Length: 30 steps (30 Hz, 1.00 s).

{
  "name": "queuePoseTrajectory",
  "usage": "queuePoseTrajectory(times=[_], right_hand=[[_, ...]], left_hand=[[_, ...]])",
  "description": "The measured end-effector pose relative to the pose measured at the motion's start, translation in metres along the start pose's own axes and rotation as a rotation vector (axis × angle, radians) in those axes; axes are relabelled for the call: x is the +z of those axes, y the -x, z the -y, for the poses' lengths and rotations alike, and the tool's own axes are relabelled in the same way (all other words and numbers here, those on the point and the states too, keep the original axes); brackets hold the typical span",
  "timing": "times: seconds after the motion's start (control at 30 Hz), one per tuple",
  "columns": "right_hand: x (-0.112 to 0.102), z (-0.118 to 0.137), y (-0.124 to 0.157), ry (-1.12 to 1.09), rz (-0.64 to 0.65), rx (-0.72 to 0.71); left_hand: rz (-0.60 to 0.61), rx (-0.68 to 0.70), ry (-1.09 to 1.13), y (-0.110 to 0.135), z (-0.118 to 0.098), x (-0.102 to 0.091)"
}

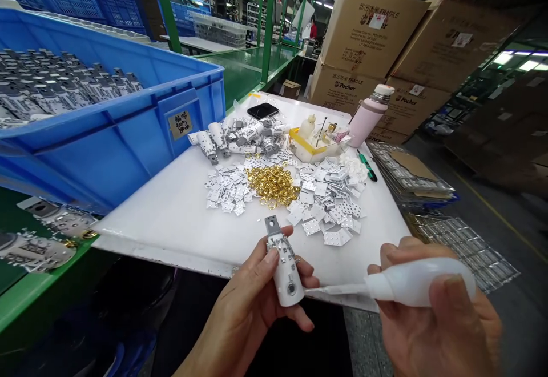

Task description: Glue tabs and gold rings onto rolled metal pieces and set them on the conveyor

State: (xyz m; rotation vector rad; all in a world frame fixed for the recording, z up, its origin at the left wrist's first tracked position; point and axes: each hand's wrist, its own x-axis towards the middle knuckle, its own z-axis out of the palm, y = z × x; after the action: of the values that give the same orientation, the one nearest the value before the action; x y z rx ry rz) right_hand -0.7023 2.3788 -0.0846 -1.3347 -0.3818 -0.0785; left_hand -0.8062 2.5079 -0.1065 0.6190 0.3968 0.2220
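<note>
Showing white metal part (285, 271) pinched by left hand's (252, 300) fingers (269, 257) above tabletop (171, 211); squeeze bottle (422, 283) gripped by right hand's (436, 325) wrapped fingers (449, 303), nozzle just beside part. Slipped grip or hard squeeze could drop part or spill liquid.

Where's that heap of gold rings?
In the head view, the gold rings lie midway across the white board, among small perforated metal plates, just in front of the heap of white parts.

Stacked cardboard cartons (368, 40), pink water bottle (369, 115), black smartphone (262, 111)
</note>
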Motion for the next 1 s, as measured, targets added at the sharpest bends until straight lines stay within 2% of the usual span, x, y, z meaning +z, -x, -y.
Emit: queuePoseTrajectory(times=[0.13, 0.23, 0.4, 0.53, 0.73, 1.0], right_hand=[[0.0009, -0.0002, 0.0057, 0.082, -0.006, -0.107], [0.0017, -0.0013, 0.0072, 0.106, 0.034, -0.178], [0.0008, -0.0060, 0.0075, 0.210, 0.024, -0.279], [-0.0029, -0.0089, 0.0083, 0.234, 0.034, -0.293], [-0.0033, -0.0090, 0.0091, 0.243, 0.042, -0.210], [-0.0012, -0.0081, 0.0097, 0.244, 0.013, -0.197]], left_hand=[[-0.086, -0.021, -0.117, 0.0012, -0.0022, 0.0029], [-0.097, -0.037, -0.193, 0.0020, -0.0028, 0.0051], [-0.106, -0.030, -0.209, 0.0015, 0.0001, 0.0056], [-0.096, -0.027, -0.213, 0.0026, 0.0003, 0.0053], [-0.088, -0.034, -0.233, 0.0040, -0.0016, 0.0064], [-0.088, -0.033, -0.255, 0.0004, -0.0021, 0.0070]])
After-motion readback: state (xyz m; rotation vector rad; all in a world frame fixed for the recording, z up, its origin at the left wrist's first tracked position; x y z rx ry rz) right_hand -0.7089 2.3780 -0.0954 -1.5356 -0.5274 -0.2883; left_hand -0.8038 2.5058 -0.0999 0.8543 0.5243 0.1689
